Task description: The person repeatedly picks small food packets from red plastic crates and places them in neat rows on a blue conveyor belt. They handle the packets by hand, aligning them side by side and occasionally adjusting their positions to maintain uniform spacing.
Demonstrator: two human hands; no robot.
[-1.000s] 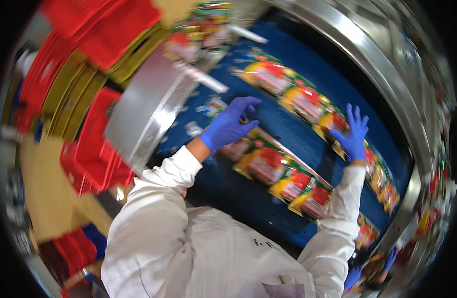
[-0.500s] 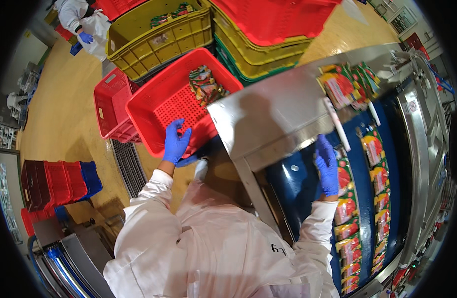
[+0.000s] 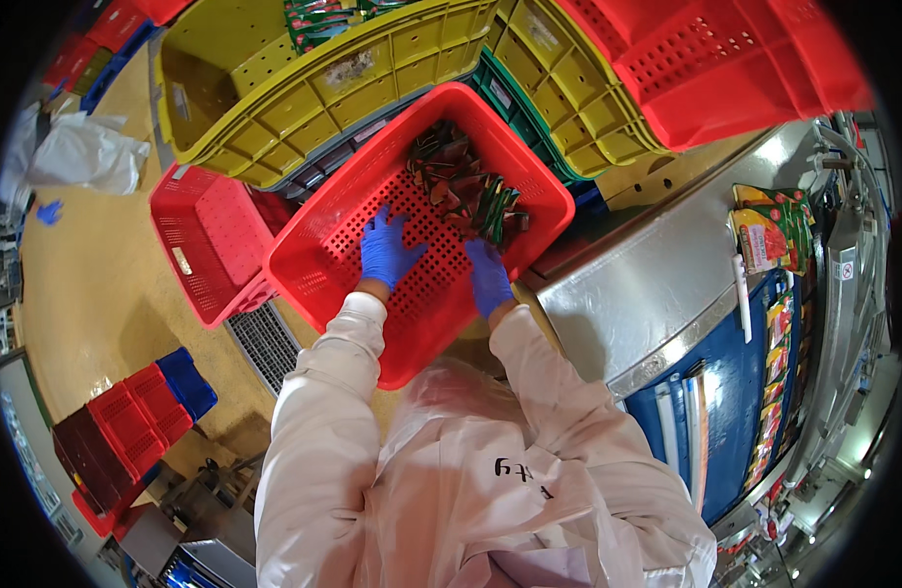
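A red perforated crate [image 3: 323, 211] sits tilted before me, with several shiny packets [image 3: 451, 176] heaped in its far right part. My left hand [image 3: 390, 253], in a blue glove, is over the crate's floor with its fingers apart and nothing in them. At the crate's near right side, my right hand [image 3: 488, 278], also blue-gloved, reaches in. Its fingers are stretched out next to the nearest green packets [image 3: 497, 208]; whether they touch is hard to see.
Right of the crate, a steel table [image 3: 627, 294] adjoins a blue conveyor belt [image 3: 730, 392] with a packet row [image 3: 772, 372]. Yellow crates [image 3: 343, 78] stand behind; a pinkish-red crate [image 3: 211, 235] is at left. A co-worker's gloved hand [image 3: 49, 213] shows far left.
My view has turned left and come closer to the red crate. My right hand has left the belt and entered the crate. My left hand has moved farther in.
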